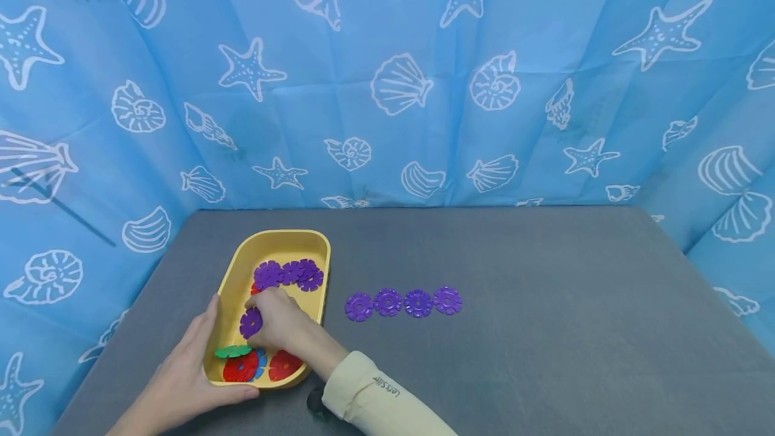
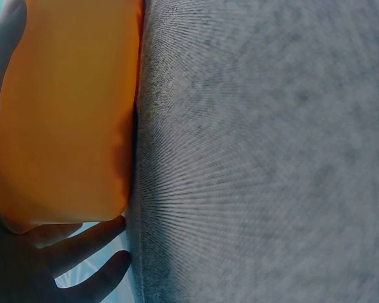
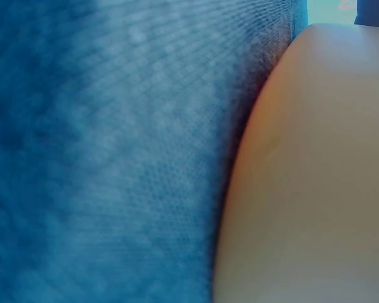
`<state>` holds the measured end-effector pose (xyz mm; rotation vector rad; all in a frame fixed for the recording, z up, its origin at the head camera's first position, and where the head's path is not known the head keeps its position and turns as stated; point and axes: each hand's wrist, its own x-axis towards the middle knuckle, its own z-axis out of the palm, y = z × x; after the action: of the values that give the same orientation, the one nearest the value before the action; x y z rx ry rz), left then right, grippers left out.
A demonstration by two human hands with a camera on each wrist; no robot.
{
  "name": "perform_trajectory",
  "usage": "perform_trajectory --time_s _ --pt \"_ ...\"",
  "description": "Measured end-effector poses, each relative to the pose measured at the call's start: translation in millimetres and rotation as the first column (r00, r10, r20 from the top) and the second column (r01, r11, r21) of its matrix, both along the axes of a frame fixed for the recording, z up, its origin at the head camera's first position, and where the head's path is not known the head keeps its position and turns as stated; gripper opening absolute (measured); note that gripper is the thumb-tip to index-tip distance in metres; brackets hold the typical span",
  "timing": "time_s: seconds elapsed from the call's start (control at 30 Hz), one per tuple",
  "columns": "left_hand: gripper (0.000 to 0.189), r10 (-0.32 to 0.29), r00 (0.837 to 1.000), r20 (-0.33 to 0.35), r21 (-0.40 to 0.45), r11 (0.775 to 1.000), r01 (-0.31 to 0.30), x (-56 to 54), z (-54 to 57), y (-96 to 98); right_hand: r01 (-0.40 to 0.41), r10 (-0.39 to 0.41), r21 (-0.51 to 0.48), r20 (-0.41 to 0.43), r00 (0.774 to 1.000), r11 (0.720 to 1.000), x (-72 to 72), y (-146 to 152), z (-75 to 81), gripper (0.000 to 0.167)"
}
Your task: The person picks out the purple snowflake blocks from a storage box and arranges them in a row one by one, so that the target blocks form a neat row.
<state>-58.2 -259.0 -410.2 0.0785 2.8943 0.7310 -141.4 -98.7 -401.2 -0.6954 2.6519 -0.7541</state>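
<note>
A yellow tray (image 1: 225, 318) holds snowflake discs. My left hand (image 1: 184, 372) holds its near left corner, thumb along the front wall and fingers along the left side. In the left wrist view the tray wall (image 2: 69, 113) looks orange. My right hand (image 1: 281, 320) reaches inside and pinches a purple snowflake disc (image 1: 251, 323); its fingertips are partly hidden. Other purple discs (image 1: 268, 274) lie at the tray's far end. Near the front are a green disc (image 1: 233, 352), red discs (image 1: 240, 367) and a blue disc (image 1: 261, 363). The right wrist view shows only the tray's outer wall (image 3: 309, 170) close up.
Right of the tray, several purple discs (image 1: 388, 302) lie in a row on the grey table (image 1: 545, 328). A small black object (image 1: 316, 400) shows beside the right sleeve (image 1: 378, 392). A blue curtain (image 1: 387, 86) with shell prints surrounds the back and sides.
</note>
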Motion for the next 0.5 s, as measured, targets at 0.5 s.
perform_trajectory --time_s 0.5 --pt "0.146 0.005 1.0 0.009 -0.016 1.0 -0.005 -0.7 -0.4 0.2 0.104 -0.097 -0.075 0.092 0.991 0.992 5.8 0.8 2.4 0.031"
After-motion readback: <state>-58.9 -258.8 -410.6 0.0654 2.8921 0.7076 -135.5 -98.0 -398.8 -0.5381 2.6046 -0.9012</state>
